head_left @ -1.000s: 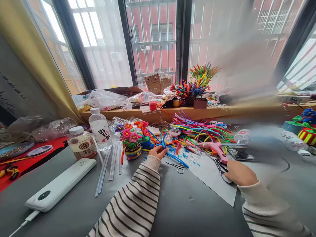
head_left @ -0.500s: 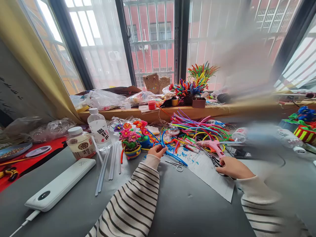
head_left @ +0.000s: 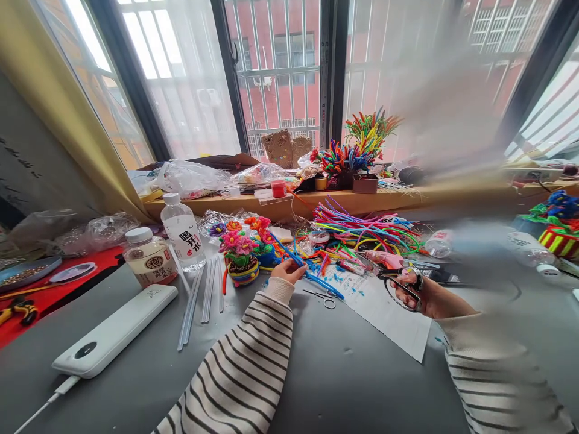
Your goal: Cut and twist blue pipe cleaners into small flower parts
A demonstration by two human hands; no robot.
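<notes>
While L hand pinches blue stems, slanting down R, R hand holds scissors, tips L.

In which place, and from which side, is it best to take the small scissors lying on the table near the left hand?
Probably by the finger loops of the small scissors, coming from the right, near side: the loops lie at that end, the blades point left, and blue stems lie just beyond.

Cream sleeves, narrow dark stripes; plain cream cuffs; hands bare.
</notes>
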